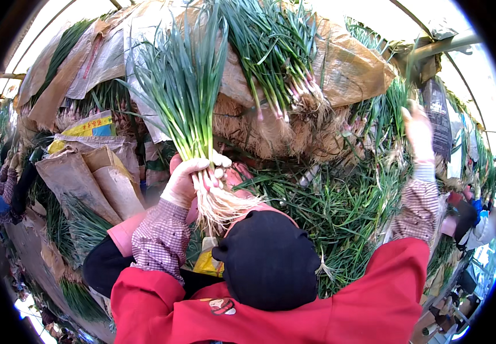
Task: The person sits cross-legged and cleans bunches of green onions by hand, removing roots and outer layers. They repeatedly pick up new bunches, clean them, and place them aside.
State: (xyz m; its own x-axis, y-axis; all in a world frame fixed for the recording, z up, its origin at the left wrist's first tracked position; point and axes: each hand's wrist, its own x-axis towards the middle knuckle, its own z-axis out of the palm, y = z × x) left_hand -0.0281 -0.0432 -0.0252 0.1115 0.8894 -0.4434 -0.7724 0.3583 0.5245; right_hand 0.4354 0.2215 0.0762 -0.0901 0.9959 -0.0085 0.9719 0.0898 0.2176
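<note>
My left hand (184, 180) is closed around the lower stems of a bunch of green garlic (190, 124), just above its pinkish bulbs. The leaves fan upward, and the pale roots hang out below and to the right of my fist. On the far right, my right hand (418, 129) is stretched out beside a stack of upright green garlic (387, 107). A blurred green streak rises by its fingers; whether they grip a stalk cannot be made out. More garlic plants (274, 64) with roots lie on the heap straight ahead.
Brown sheeting (347, 64) partly covers the heap. Loose green leaves (338, 206) spread over the ground between my arms. Folded brown sacks (97, 180) stand at left. A black cap (269, 258) blocks the lower middle. Other people (3, 189) are at the left edge.
</note>
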